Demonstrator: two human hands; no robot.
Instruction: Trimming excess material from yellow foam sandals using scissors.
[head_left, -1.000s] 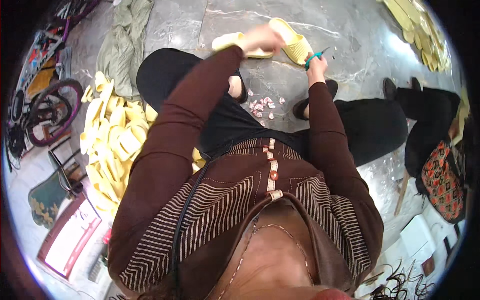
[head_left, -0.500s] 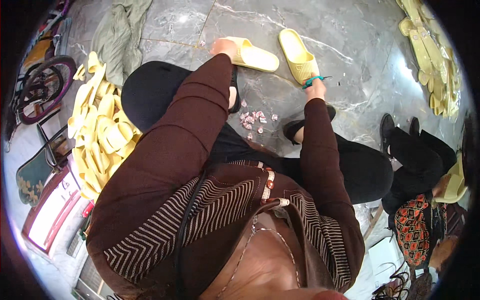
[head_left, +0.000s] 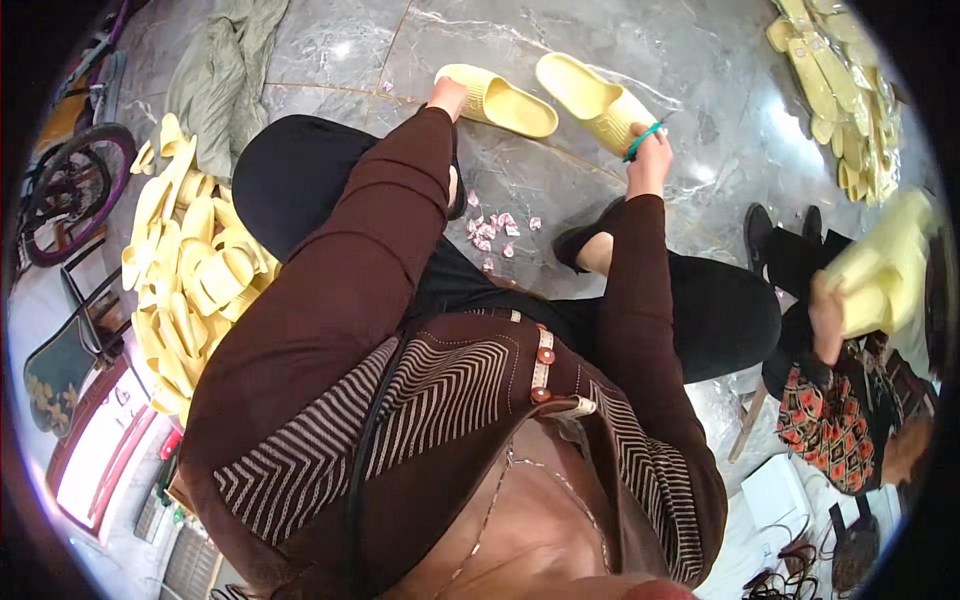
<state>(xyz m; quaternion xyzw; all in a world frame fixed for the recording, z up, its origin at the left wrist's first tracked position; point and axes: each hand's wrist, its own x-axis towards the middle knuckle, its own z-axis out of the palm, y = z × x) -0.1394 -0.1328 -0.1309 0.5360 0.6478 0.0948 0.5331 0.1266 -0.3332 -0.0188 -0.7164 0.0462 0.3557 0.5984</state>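
Two yellow slide slippers are in front of me on the grey marbled floor. My left hand [head_left: 448, 95] grips the left slipper [head_left: 522, 112] by its left end, beside the strap. My right hand [head_left: 650, 155] has its fingers around teal-handled scissors [head_left: 640, 143] and also touches the strap end of the right slipper [head_left: 585, 92]. The scissors' blades cannot be made out. Small crumpled pink-and-white scraps [head_left: 490, 230] lie on the floor between my feet.
A heap of yellow slippers [head_left: 205, 270] rises at my left, near a grey-green cloth [head_left: 225, 95]. Plastic-wrapped slippers [head_left: 835, 95] lie at the far right. A co-worker's hand [head_left: 826, 320] holds yellow slippers [head_left: 875, 290] at right. A bicycle wheel [head_left: 75, 195] stands far left.
The right slipper has turned, its strap end swinging right with my right hand. The left slipper has shifted slightly. At right, the co-worker has raised bagged-looking yellow slippers into fuller view.
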